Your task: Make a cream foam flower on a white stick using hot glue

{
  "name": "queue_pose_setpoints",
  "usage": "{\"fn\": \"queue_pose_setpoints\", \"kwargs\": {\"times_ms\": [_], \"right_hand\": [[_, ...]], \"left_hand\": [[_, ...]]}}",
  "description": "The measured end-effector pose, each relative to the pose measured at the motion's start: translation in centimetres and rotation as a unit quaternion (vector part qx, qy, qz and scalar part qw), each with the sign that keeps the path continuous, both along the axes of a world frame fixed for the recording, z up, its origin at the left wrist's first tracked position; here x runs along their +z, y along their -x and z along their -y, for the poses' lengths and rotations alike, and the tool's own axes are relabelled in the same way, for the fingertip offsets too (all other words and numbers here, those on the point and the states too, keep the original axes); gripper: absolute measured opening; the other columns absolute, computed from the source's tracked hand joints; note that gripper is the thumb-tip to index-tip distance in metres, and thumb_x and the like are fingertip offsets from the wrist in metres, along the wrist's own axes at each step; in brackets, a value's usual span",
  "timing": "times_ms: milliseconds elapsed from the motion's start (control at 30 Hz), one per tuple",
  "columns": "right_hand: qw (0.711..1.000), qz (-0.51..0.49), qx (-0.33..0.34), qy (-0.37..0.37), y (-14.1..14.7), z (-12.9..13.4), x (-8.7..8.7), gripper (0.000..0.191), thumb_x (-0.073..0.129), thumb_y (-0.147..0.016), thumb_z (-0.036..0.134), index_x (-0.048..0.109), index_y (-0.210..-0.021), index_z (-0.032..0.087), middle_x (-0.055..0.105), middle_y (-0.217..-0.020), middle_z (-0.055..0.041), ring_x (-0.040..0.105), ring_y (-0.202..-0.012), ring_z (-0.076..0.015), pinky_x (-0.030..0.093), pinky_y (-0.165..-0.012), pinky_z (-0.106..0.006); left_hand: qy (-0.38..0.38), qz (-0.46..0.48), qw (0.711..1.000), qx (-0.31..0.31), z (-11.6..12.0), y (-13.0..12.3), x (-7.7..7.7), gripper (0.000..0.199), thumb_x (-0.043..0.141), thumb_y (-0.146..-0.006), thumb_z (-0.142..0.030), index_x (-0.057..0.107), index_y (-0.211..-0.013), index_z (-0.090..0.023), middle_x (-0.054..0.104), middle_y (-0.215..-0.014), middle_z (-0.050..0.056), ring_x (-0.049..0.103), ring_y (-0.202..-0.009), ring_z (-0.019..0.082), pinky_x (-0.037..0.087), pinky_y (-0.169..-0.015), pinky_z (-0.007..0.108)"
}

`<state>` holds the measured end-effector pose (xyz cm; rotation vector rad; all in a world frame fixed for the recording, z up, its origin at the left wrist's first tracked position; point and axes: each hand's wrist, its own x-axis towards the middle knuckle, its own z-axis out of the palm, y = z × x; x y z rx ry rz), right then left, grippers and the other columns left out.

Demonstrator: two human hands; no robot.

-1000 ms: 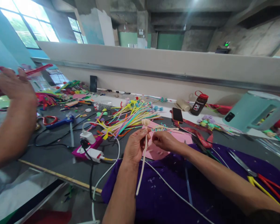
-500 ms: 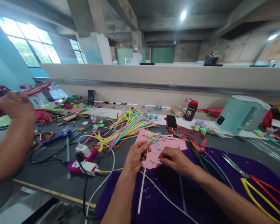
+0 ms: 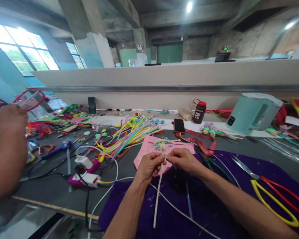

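Note:
My left hand (image 3: 149, 167) is closed in a pinch round a cream pipe-cleaner stem (image 3: 157, 202), which hangs down toward me. A fuzzy cream flower head (image 3: 162, 146) sticks up just above those fingers. Pressed close beside it, my right hand (image 3: 183, 159) pinches at the stem's top below the flower head. Whatever lies between the right fingertips is too small to make out. Under both hands is a pink foam sheet (image 3: 141, 157), with small teal and cream pieces (image 3: 155, 145) scattered over it.
Coloured pipe cleaners (image 3: 132, 132) lie in a heap ahead. Red-and-yellow-handled scissors (image 3: 261, 179) rest on purple cloth (image 3: 214, 199) at right. A power strip (image 3: 87, 176) with cables is at left. A phone (image 3: 178, 126), bottle (image 3: 199, 112) and kettle (image 3: 252, 114) stand behind. Another person's hand (image 3: 10, 119) holds a red loop.
My right hand has risen from the small pieces on the pink sheet to meet my left fingers at the stem. The other person's red loop has turned, and the view has shifted slightly.

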<state>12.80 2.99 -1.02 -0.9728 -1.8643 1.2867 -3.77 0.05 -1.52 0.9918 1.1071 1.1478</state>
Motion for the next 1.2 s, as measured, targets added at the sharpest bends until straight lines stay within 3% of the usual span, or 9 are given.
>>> {"fn": "queue_pose_setpoints", "kwargs": {"times_ms": [367,667,900,1067,1200], "right_hand": [[0.999,0.008,-0.033,-0.009,0.17,-0.74,-1.08,0.014,0.056,-0.072,0.026,0.059,-0.063,0.015,0.050,-0.047,0.0047,0.043,-0.041,-0.0072,0.028,-0.040,-0.018],[1.000,0.016,-0.006,0.001,-0.41,-0.90,-0.98,0.012,0.054,-0.071,0.022,0.054,-0.061,0.015,0.046,-0.048,0.0057,0.044,-0.041,-0.0070,0.028,-0.041,-0.018],[0.999,-0.018,-0.013,0.033,-0.50,-0.72,-0.34,0.016,0.052,-0.074,0.026,0.055,-0.064,0.014,0.045,-0.046,0.0058,0.040,-0.038,-0.0057,0.026,-0.038,-0.017],[0.997,-0.040,-0.012,0.067,-0.28,-0.66,-0.42,0.033,0.044,-0.082,0.039,0.059,-0.069,0.013,0.049,-0.050,0.0033,0.045,-0.038,-0.0062,0.027,-0.036,-0.017],[0.998,-0.046,-0.014,0.032,0.00,-0.48,-0.72,0.023,0.057,-0.076,0.036,0.060,-0.071,0.014,0.051,-0.049,0.0036,0.044,-0.040,-0.0063,0.031,-0.039,-0.018]], "left_hand": [[-0.056,-0.067,0.995,0.053,-0.02,-1.05,-0.25,0.030,0.070,-0.059,-0.041,0.058,-0.060,-0.014,0.057,-0.051,-0.001,0.034,-0.034,0.004,0.022,-0.034,0.018],[-0.083,-0.093,0.988,0.094,-0.12,-0.76,-0.32,0.029,0.070,-0.060,-0.040,0.058,-0.059,-0.014,0.057,-0.051,-0.001,0.036,-0.037,0.005,0.026,-0.037,0.019],[-0.048,-0.044,0.996,0.067,-0.02,-0.44,-0.09,0.029,0.068,-0.064,-0.039,0.056,-0.063,-0.013,0.057,-0.056,-0.002,0.035,-0.036,0.002,0.023,-0.035,0.016],[-0.044,-0.042,0.996,0.065,-0.07,-0.48,-0.21,0.030,0.068,-0.063,-0.040,0.055,-0.063,-0.013,0.056,-0.055,-0.003,0.035,-0.035,0.001,0.022,-0.035,0.016],[-0.048,-0.043,0.996,0.056,-0.03,-0.64,-0.33,0.028,0.067,-0.065,-0.039,0.055,-0.064,-0.013,0.056,-0.055,-0.003,0.036,-0.036,0.001,0.023,-0.035,0.015]]}}
